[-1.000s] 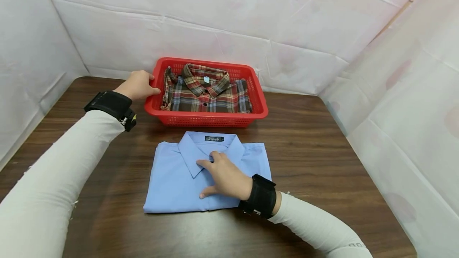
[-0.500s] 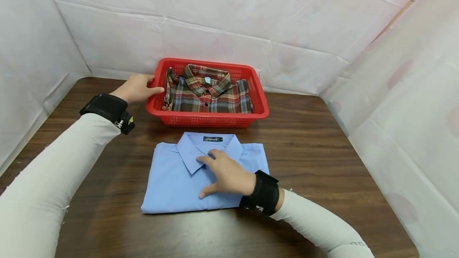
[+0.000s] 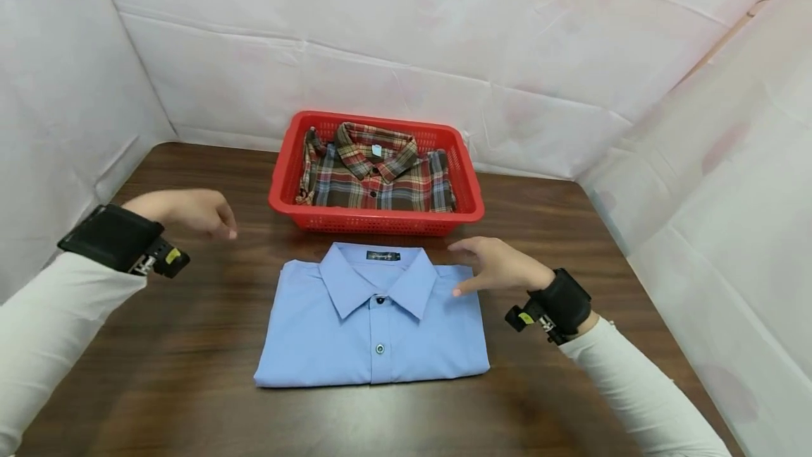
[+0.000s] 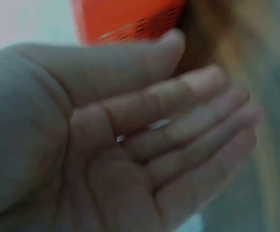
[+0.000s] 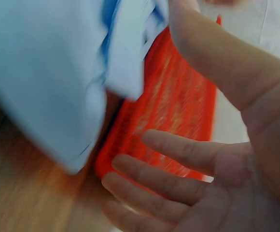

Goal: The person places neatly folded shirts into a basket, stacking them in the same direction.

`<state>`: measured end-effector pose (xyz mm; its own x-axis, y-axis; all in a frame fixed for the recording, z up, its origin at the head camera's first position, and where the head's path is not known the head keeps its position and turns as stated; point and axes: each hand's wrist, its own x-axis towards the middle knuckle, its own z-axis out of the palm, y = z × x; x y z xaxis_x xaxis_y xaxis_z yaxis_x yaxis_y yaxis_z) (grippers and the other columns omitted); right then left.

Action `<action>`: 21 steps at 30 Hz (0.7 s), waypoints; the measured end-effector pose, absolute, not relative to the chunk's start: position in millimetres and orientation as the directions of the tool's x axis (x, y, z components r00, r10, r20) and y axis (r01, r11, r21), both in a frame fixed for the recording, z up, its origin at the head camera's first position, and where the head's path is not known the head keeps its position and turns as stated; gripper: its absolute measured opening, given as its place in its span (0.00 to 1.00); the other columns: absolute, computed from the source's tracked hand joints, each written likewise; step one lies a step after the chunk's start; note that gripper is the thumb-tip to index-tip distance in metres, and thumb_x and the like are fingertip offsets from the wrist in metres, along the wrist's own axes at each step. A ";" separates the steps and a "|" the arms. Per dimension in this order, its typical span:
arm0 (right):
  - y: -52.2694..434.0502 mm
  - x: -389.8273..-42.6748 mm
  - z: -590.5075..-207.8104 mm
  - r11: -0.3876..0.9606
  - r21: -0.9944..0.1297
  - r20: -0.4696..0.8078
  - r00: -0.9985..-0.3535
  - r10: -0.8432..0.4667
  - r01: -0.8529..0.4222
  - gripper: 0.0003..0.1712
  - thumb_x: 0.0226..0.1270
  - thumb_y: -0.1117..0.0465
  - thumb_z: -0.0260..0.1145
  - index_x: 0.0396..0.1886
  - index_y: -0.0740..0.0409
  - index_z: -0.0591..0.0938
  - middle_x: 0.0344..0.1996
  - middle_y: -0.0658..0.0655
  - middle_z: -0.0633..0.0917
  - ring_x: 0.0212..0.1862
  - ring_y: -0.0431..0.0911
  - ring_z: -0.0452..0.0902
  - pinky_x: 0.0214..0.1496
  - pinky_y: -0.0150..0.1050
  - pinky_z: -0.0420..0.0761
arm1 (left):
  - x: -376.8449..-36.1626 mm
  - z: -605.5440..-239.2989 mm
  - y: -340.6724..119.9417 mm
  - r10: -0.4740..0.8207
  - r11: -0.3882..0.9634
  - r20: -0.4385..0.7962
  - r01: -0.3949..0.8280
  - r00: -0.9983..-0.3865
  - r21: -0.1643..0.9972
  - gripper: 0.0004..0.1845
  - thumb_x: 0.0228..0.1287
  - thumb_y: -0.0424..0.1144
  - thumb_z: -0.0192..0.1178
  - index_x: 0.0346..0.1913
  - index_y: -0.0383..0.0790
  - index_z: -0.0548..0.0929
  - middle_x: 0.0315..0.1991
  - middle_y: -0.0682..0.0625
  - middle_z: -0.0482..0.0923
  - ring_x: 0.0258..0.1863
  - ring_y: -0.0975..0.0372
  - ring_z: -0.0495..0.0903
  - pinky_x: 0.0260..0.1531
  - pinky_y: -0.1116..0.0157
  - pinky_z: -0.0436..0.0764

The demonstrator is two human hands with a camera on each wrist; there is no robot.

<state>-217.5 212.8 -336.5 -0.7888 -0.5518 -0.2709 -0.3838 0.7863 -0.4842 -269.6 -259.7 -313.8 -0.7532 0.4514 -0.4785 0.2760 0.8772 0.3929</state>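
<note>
A folded light-blue shirt (image 3: pixel 330 344) lies flat on the table, collar towards the back, with a dark label inside its neck. Left of it, my left hand (image 3: pixel 193 211) is over the table holding nothing; the left wrist view shows its palm with fingers nearly straight. My right hand (image 3: pixel 501 264) hovers by the shirt's upper right corner, thumb and fingers spread apart with nothing between them. Whether it touches the cloth I cannot tell. Behind the shirt stands a red plastic basket (image 3: pixel 471 192) with a folded plaid shirt (image 3: pixel 393 185) inside.
The brown wood-grain table (image 3: pixel 209 344) extends around the shirt and basket. White sheeting (image 3: pixel 393 34) hangs close behind the basket, and more of it closes off the left and right sides.
My left hand has let go of the basket's left rim and moved left and nearer. My right hand has moved from the blue shirt's middle to its right upper corner. Both shirts stay put.
</note>
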 end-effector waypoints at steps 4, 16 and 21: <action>227.2 -234.2 -350.4 0.796 -0.510 -0.342 -0.772 -0.536 -0.327 0.41 0.54 0.46 0.74 0.60 0.67 0.74 0.56 0.64 0.81 0.57 0.57 0.78 0.58 0.51 0.79 | -260.1 -335.7 -245.6 0.526 0.826 -0.538 0.244 -0.658 0.508 0.21 0.65 0.43 0.60 0.51 0.27 0.80 0.42 0.45 0.83 0.41 0.61 0.80 0.43 0.57 0.82; 216.9 -267.3 -363.2 0.820 -0.499 -0.420 -0.750 -0.511 -0.279 0.25 0.57 0.51 0.72 0.48 0.63 0.82 0.42 0.58 0.87 0.45 0.46 0.82 0.50 0.40 0.82 | -263.1 -359.3 -192.9 0.576 0.770 -0.485 0.239 -0.657 0.591 0.22 0.67 0.52 0.56 0.49 0.34 0.81 0.41 0.48 0.81 0.40 0.61 0.78 0.46 0.60 0.81; 211.0 -271.6 -369.4 0.821 -0.486 -0.442 -0.726 -0.527 -0.299 0.22 0.57 0.50 0.72 0.44 0.61 0.84 0.39 0.56 0.88 0.42 0.42 0.82 0.48 0.37 0.82 | -266.4 -365.4 -186.9 0.594 0.770 -0.513 0.254 -0.619 0.585 0.20 0.65 0.51 0.60 0.46 0.35 0.82 0.40 0.49 0.79 0.39 0.62 0.75 0.43 0.63 0.79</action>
